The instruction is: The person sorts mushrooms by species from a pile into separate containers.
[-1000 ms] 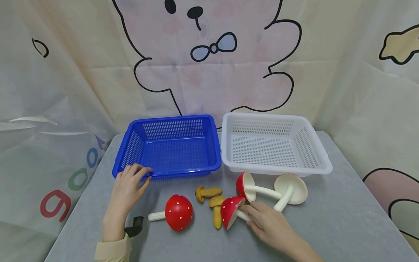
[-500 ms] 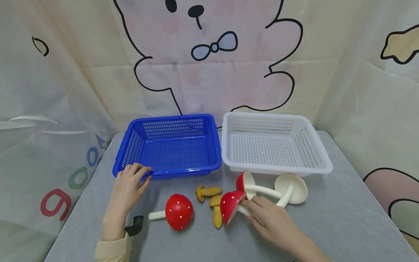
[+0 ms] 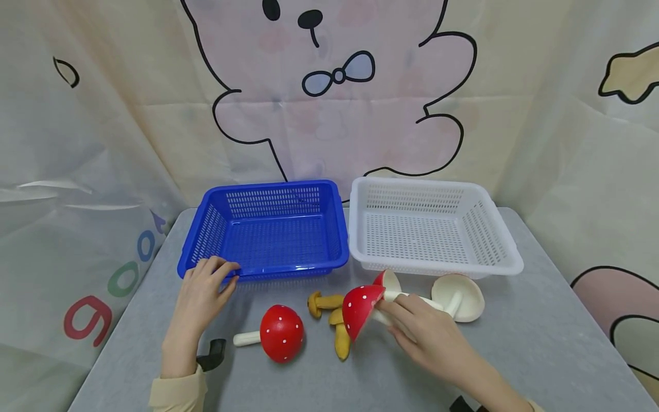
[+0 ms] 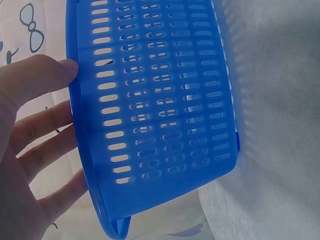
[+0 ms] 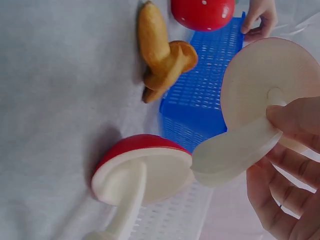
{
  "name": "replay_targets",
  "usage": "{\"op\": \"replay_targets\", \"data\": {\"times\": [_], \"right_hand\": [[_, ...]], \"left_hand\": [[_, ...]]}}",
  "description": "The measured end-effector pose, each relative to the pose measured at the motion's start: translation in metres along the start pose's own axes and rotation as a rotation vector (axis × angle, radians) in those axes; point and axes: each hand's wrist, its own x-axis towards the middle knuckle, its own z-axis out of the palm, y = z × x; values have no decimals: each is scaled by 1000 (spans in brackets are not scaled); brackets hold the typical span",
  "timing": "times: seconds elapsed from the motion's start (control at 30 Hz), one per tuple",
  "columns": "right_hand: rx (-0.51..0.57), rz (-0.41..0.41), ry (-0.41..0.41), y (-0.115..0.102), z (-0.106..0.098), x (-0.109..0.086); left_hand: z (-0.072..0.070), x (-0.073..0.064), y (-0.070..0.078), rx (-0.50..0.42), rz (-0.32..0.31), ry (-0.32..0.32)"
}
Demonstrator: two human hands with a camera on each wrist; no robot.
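The left hand (image 3: 201,294) is pinching the near rim of the blue basket (image 3: 275,237). A spotted mushroom (image 3: 281,335) is lying before it — two yellow mushrooms (image 3: 342,342) rightward. The right hand's (image 3: 429,337) grip is pinching the held mushroom (image 3: 360,311) by its stem — above the surface (image 3: 546,349), before the white basket (image 3: 417,236).
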Motion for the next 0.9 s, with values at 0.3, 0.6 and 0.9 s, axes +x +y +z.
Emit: {"op": "replay_targets", "data": {"times": [0.3,0.6,0.9], "right_hand": [[27,32,-39,-1,-7,21],[46,-12,-30,1,-12,43],[75,8,-97,-4,-13,74]], "left_hand": [[0,1,0,8,8,11],[3,-1,0,1,-7,2],[3,-1,-2,5,13,31]]}}
